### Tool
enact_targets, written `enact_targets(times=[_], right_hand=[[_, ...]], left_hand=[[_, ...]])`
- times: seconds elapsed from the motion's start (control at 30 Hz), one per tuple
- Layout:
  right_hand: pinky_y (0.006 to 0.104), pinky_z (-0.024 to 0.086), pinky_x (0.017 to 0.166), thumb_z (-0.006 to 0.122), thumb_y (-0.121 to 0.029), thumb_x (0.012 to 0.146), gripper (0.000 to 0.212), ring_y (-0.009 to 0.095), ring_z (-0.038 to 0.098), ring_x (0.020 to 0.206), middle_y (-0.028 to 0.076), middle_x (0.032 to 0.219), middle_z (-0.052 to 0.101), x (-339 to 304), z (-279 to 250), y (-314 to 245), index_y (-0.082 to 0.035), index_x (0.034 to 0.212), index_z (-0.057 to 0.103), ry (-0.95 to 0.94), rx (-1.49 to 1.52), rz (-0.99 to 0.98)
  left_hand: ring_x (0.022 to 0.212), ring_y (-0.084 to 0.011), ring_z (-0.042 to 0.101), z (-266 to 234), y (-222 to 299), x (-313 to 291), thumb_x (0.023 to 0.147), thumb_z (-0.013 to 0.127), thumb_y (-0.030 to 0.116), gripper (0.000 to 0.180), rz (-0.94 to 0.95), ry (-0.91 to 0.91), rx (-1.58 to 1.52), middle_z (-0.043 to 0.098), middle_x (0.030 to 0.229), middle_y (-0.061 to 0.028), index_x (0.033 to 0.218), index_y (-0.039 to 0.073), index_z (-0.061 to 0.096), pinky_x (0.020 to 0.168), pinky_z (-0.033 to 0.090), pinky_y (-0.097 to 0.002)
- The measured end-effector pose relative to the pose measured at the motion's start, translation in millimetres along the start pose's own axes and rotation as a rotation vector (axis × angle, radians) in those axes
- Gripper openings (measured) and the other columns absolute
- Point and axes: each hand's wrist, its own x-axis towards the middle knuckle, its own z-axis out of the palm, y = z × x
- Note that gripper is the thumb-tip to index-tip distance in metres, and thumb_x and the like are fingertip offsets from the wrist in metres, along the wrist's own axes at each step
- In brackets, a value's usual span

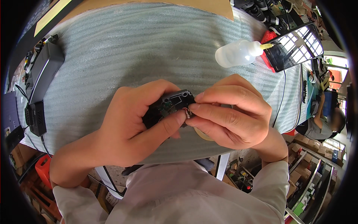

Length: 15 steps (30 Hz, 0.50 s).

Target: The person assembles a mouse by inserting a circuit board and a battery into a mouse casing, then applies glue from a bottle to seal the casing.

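Just above the near table edge, my left hand is closed around a small black electronic device whose inside shows a circuit board and thin wires. Its thumb presses on the near side of the housing. From the right, my right hand pinches at the device's edge with thumb and fingertips, next to a small reddish wire and a tiny metal part. Whether the fingertips hold that wire or the housing is hidden. Partly behind the right hand lies a round yellowish roll.
Ribbed foam sheet covers the table. A translucent squeeze bottle lies at the right, its yellow tip by a dark glossy screen. Grey device and black adapter line the left edge. A person sits far right.
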Motion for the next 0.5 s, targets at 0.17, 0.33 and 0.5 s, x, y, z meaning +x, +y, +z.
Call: enact_targets(times=[0.17, 0.33, 0.5], right_hand=[[0.0282, 0.048, 0.051, 0.083, 0.000, 0.056, 0.030, 0.021, 0.059, 0.063, 0.012, 0.087, 0.066, 1, 2, -3, 0.004, 0.083, 0.070, 0.001, 0.028, 0.007], [0.0294, 0.048, 0.051, 0.083, 0.001, 0.057, 0.028, 0.021, 0.060, 0.064, 0.013, 0.086, 0.067, 2, -3, -5, 0.004, 0.081, 0.070, -0.019, 0.066, 0.070], [0.0295, 0.049, 0.061, 0.086, 0.002, 0.067, 0.028, 0.022, 0.062, 0.074, 0.014, 0.093, 0.067, 2, -12, -3, 0.002, 0.092, 0.072, -0.137, 0.102, 0.194]], left_hand=[[0.076, -0.0130, 0.070, -1, -1, 0, 0.099, 0.056, 0.004, 0.016, 0.006, -0.014, 0.037, 0.069, 0.090, -0.0094, 0.111, -0.007, 0.056, 0.067, 0.055, -0.0246], [0.076, -0.0135, 0.070, -2, -1, 0, 0.098, 0.056, 0.004, 0.016, -0.002, -0.016, 0.042, 0.069, 0.089, -0.0094, 0.110, -0.007, 0.057, 0.066, 0.055, -0.0244], [0.074, -0.0136, 0.070, -4, 0, 1, 0.098, 0.056, 0.003, 0.016, -0.013, -0.049, 0.060, 0.070, 0.088, -0.0093, 0.110, -0.007, 0.059, 0.066, 0.054, -0.0246]])
